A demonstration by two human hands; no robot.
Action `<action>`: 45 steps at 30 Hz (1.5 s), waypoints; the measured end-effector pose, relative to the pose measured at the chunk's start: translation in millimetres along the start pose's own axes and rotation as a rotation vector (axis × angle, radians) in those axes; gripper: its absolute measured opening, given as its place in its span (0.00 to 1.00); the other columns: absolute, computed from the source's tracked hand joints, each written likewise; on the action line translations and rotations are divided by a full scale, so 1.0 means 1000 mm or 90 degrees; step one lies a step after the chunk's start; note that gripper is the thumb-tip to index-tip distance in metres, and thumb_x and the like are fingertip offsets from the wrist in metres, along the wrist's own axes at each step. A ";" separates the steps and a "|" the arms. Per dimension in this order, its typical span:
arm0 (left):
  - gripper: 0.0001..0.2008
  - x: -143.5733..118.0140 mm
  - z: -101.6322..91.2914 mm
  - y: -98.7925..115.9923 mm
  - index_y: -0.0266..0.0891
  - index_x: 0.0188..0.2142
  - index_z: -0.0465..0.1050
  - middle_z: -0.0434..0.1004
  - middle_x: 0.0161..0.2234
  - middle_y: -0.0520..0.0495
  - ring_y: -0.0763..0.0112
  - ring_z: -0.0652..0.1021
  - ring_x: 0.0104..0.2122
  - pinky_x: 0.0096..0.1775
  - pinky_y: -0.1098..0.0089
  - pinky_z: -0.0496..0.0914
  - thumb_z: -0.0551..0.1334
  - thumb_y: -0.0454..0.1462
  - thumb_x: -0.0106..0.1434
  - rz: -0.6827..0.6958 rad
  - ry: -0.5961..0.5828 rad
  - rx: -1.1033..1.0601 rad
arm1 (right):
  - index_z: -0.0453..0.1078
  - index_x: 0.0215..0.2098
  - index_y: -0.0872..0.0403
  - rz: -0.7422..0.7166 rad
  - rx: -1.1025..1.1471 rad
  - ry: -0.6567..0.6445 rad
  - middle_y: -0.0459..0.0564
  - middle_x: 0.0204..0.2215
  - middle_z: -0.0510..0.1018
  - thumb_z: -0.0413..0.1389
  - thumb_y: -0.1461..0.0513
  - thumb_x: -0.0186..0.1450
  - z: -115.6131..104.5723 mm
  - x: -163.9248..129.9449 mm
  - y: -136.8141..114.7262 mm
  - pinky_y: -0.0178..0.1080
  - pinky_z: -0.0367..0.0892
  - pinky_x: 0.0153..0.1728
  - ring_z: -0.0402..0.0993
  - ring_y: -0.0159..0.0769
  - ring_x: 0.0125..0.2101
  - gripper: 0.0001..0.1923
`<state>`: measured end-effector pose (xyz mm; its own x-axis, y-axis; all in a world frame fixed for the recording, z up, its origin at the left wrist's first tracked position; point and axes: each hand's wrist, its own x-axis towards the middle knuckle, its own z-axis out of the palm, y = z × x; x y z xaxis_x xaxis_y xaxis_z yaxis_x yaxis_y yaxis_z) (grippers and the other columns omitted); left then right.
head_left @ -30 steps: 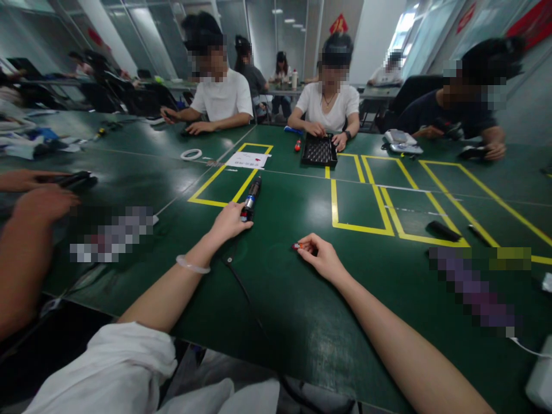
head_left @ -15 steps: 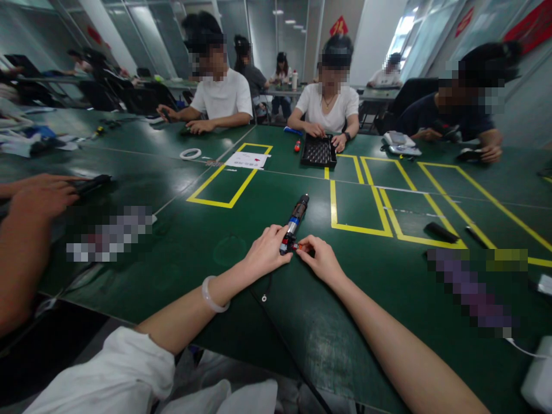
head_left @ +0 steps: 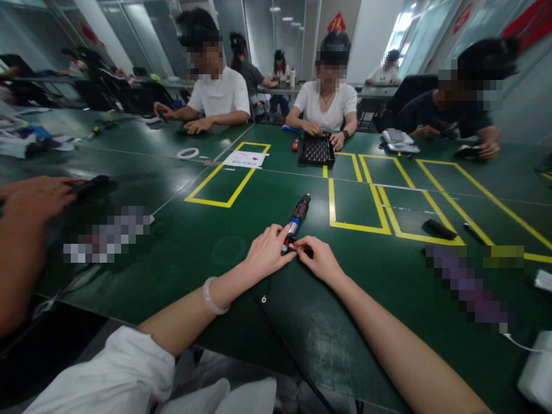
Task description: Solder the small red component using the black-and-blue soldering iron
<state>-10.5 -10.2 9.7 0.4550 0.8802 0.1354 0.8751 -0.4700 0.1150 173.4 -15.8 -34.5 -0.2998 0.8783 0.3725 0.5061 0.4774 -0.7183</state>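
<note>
My left hand grips the near end of a black and blue electric screwdriver that lies on the green table, its tip pointing away from me. My right hand pinches a small red part and presses it against the tool's near end, right beside my left fingers. A black cable runs from under my left hand toward the table's front edge. A pale bangle sits on my left wrist.
Yellow tape rectangles mark the table ahead. A black tray lies in front of a person opposite. A black stick rests at right, a white ring at left. A neighbour's hand is at far left.
My left hand dragged the screwdriver from the left yellow rectangle toward me and rightward until it met my right hand with the red part. In the last half second both hands barely moved.
</note>
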 end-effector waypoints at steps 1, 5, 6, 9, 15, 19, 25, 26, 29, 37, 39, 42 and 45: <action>0.32 0.001 0.000 0.001 0.42 0.64 0.55 0.66 0.51 0.40 0.58 0.71 0.47 0.42 0.63 0.70 0.57 0.49 0.64 -0.003 0.001 0.012 | 0.71 0.39 0.54 -0.008 0.000 0.001 0.50 0.34 0.78 0.54 0.68 0.63 0.000 0.000 0.001 0.39 0.68 0.39 0.74 0.37 0.35 0.07; 0.32 0.005 -0.001 0.001 0.43 0.65 0.55 0.66 0.49 0.41 0.58 0.71 0.46 0.40 0.64 0.70 0.55 0.52 0.66 -0.012 0.004 0.036 | 0.71 0.42 0.53 -0.019 0.006 -0.002 0.51 0.37 0.79 0.52 0.69 0.63 -0.001 0.000 0.002 0.41 0.68 0.43 0.74 0.38 0.38 0.11; 0.32 0.006 -0.001 0.000 0.43 0.65 0.55 0.66 0.49 0.41 0.58 0.71 0.46 0.40 0.65 0.70 0.54 0.52 0.66 -0.011 0.003 0.038 | 0.70 0.43 0.53 -0.015 0.016 -0.004 0.51 0.37 0.79 0.52 0.69 0.63 -0.001 -0.001 0.002 0.41 0.68 0.43 0.74 0.38 0.38 0.12; 0.33 0.006 -0.002 -0.009 0.44 0.66 0.54 0.66 0.51 0.40 0.58 0.71 0.46 0.41 0.65 0.69 0.56 0.51 0.65 -0.004 0.001 0.054 | 0.69 0.46 0.53 0.006 0.062 -0.002 0.49 0.36 0.78 0.52 0.69 0.63 -0.003 -0.001 0.001 0.40 0.69 0.43 0.75 0.36 0.37 0.13; 0.34 0.009 -0.005 -0.053 0.42 0.66 0.54 0.65 0.52 0.38 0.55 0.71 0.46 0.43 0.62 0.68 0.55 0.52 0.65 -0.030 0.004 0.104 | 0.71 0.41 0.54 0.024 0.063 0.005 0.49 0.34 0.78 0.52 0.66 0.65 -0.006 -0.001 0.001 0.39 0.68 0.40 0.74 0.35 0.35 0.08; 0.34 0.013 -0.011 -0.100 0.40 0.66 0.54 0.65 0.54 0.36 0.53 0.71 0.48 0.46 0.61 0.68 0.52 0.54 0.66 -0.087 -0.014 0.131 | 0.72 0.40 0.53 0.033 0.045 0.000 0.48 0.33 0.78 0.53 0.65 0.65 -0.005 -0.001 0.002 0.39 0.67 0.39 0.74 0.36 0.35 0.07; 0.35 0.020 -0.016 -0.178 0.38 0.66 0.54 0.63 0.56 0.34 0.51 0.70 0.52 0.50 0.60 0.67 0.50 0.54 0.67 -0.187 -0.034 0.138 | 0.73 0.40 0.53 0.036 0.031 -0.014 0.49 0.34 0.78 0.53 0.66 0.65 -0.005 -0.002 0.001 0.40 0.66 0.39 0.73 0.37 0.35 0.08; 0.35 0.022 -0.015 -0.191 0.38 0.66 0.54 0.63 0.56 0.34 0.51 0.71 0.52 0.50 0.60 0.67 0.50 0.54 0.66 -0.200 -0.033 0.136 | 0.73 0.39 0.53 0.036 0.028 -0.016 0.49 0.34 0.78 0.53 0.66 0.65 -0.005 -0.002 0.002 0.40 0.66 0.39 0.73 0.37 0.35 0.07; 0.36 0.027 -0.014 -0.223 0.37 0.66 0.54 0.63 0.57 0.33 0.50 0.71 0.52 0.50 0.59 0.66 0.50 0.55 0.66 -0.234 -0.024 0.134 | 0.72 0.39 0.53 0.033 0.021 -0.014 0.49 0.34 0.79 0.53 0.66 0.65 -0.005 -0.001 0.002 0.40 0.66 0.40 0.73 0.37 0.36 0.07; 0.31 0.032 -0.018 -0.233 0.37 0.61 0.62 0.66 0.55 0.33 0.49 0.71 0.50 0.49 0.58 0.67 0.55 0.51 0.64 -0.250 0.044 0.176 | 0.73 0.40 0.53 0.038 0.013 -0.028 0.49 0.34 0.78 0.53 0.67 0.66 -0.006 -0.001 0.000 0.39 0.66 0.40 0.73 0.37 0.36 0.07; 0.27 0.029 -0.019 -0.222 0.35 0.58 0.64 0.66 0.54 0.33 0.49 0.71 0.50 0.49 0.58 0.66 0.57 0.47 0.64 -0.225 0.081 0.201 | 0.72 0.39 0.53 0.038 0.013 -0.030 0.49 0.34 0.78 0.53 0.67 0.66 -0.006 -0.001 -0.001 0.39 0.65 0.40 0.72 0.37 0.36 0.07; 0.21 0.027 -0.020 -0.208 0.32 0.53 0.67 0.69 0.51 0.33 0.50 0.72 0.48 0.47 0.58 0.67 0.56 0.44 0.65 -0.232 0.084 0.212 | 0.72 0.39 0.53 0.040 0.008 -0.033 0.48 0.32 0.77 0.54 0.67 0.66 -0.007 0.000 -0.001 0.39 0.65 0.39 0.72 0.36 0.36 0.07; 0.19 0.030 -0.026 -0.196 0.31 0.49 0.69 0.71 0.48 0.31 0.49 0.74 0.46 0.45 0.56 0.68 0.51 0.43 0.67 -0.291 0.078 0.195 | 0.72 0.39 0.53 0.042 0.002 -0.034 0.48 0.32 0.77 0.54 0.66 0.66 -0.007 0.000 -0.001 0.39 0.65 0.39 0.71 0.37 0.35 0.06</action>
<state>-172.9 106.7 16.8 0.0120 0.9670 0.2544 0.9949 0.0138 -0.0995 178.4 -16.2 -29.3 -0.3095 0.9048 0.2925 0.5234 0.4190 -0.7420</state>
